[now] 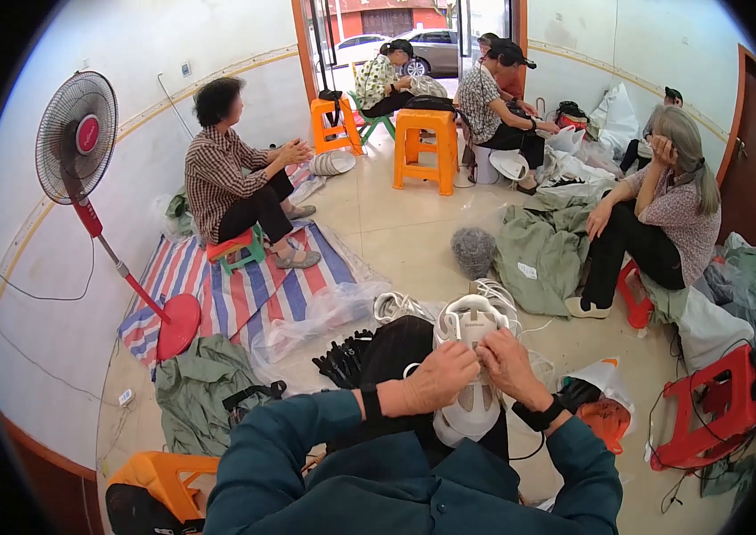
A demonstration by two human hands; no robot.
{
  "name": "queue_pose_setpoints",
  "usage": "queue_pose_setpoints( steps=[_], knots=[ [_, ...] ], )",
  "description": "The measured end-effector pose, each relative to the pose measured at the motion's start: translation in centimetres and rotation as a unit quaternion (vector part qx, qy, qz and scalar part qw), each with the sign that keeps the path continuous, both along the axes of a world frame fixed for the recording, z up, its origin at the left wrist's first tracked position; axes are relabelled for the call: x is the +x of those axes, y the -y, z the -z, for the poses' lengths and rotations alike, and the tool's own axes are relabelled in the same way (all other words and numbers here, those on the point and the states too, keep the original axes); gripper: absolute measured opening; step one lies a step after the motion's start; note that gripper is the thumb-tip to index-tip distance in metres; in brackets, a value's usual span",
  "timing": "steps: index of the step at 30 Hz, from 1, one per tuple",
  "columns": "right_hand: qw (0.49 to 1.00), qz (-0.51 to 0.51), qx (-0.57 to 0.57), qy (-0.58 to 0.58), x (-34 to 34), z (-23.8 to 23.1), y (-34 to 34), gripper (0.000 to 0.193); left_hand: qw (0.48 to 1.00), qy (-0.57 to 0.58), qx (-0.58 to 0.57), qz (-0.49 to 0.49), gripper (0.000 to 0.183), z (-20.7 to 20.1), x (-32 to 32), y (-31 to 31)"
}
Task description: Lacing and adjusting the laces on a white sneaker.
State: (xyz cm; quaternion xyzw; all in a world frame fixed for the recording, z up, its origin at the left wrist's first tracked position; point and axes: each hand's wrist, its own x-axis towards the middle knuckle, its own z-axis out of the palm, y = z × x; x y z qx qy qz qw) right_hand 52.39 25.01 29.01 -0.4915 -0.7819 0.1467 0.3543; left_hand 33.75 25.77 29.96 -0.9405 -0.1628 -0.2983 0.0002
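On my lap lies a white rounded item with looped bands and a pale middle panel (467, 417); its exact kind I cannot make out. Both hands meet over its middle. My left hand (439, 374) has its fingers pinched together against it. Close beside it, my right hand (513, 364) is closed too, thumb and fingertips on the same piece. Whatever small part sits between the fingertips is hidden. Left of my knees is a bundle of black strap-like pieces (342, 358). Coiled white bands (398, 308) lie just beyond my lap.
An orange stool (164, 477) is at my left, a red stool (703, 410) at my right. A pedestal fan (180, 325) stands on the left near a striped sheet (217, 285). Green cloth (538, 254) covers floor ahead right. Several people sit around the room.
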Motion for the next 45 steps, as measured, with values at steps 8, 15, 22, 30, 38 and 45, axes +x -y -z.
queue_pose_setpoints(
  steps=[8, 15, 22, 30, 38, 45],
  knots=[
    [0.991, -0.052, 0.067, 0.104, -1.9, -1.5, 0.5, 0.009, 0.970, -0.087, -0.138, 0.181, 0.020, 0.7, 1.0, 6.0],
    [0.959, -0.242, 0.034, 0.146, -7.0, -5.4, 1.1, 0.011, 0.934, -0.124, -0.245, 0.228, 0.019, 1.5, 3.4, 7.0],
    [0.910, -0.409, 0.040, 0.054, -17.0, -6.5, 0.4, 0.013, 0.885, -0.101, -0.258, 0.374, 0.012, -0.6, 5.5, 10.2],
    [0.857, -0.511, 0.019, -0.063, -23.6, -8.6, 3.4, 0.015, 0.836, -0.022, -0.331, 0.437, 0.013, -3.4, 5.6, 10.3],
    [0.949, -0.279, -0.066, -0.130, -11.2, -4.6, 1.0, 0.019, 0.787, -0.059, -0.438, 0.431, 0.015, -3.6, 6.1, 11.7],
    [0.967, 0.005, -0.103, -0.233, 0.3, -1.6, 5.0, 0.015, 0.724, 0.033, -0.477, 0.497, 0.016, -7.1, 6.4, 14.9]
  ],
)
